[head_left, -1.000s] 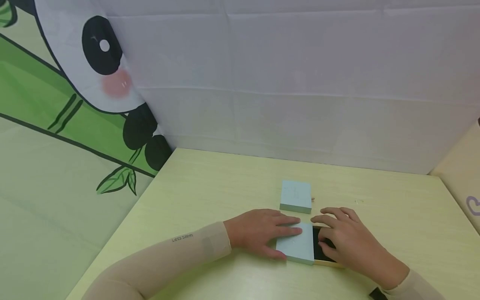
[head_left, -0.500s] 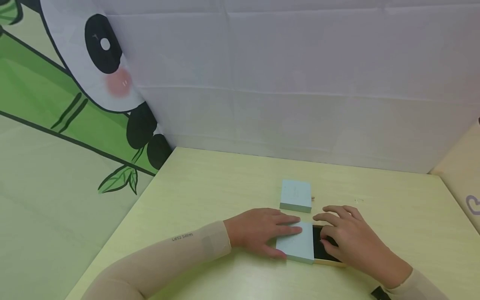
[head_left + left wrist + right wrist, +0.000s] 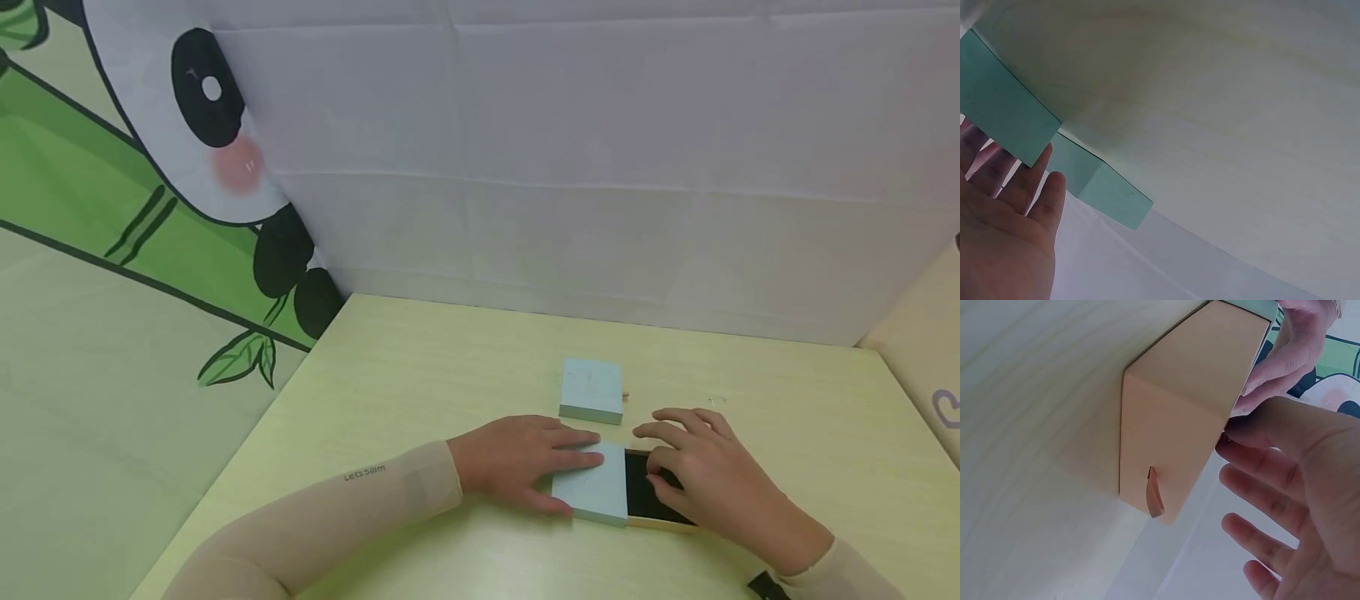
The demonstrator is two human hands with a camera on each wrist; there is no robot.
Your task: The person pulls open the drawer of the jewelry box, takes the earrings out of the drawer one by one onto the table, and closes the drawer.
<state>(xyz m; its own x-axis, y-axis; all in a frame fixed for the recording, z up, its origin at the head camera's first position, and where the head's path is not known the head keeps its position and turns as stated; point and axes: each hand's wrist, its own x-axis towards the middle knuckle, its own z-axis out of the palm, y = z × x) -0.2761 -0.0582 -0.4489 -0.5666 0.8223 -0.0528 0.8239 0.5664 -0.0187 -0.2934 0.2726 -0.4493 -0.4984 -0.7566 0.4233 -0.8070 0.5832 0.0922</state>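
Note:
My left hand lies with spread fingers on the pale blue sleeve of a small slide-out box. From the sleeve's right side projects its drawer, black inside with a tan rim. Over the drawer's outer part is my right hand, thumb and index finger curled together inside the end, the other fingers loose. Whether something small sits in that pinch is hidden. A ribbon tab sticks out of the tan end face in the right wrist view.
Just behind stands a second pale blue box, with a small reddish tab at its right side. A faint small item lies further right on the pale wooden table. A white cloth backdrop hangs at the rear.
My right hand has shifted slightly right, and the drawer appears a little further out, with more black interior showing. The left hand and sleeve have stayed put.

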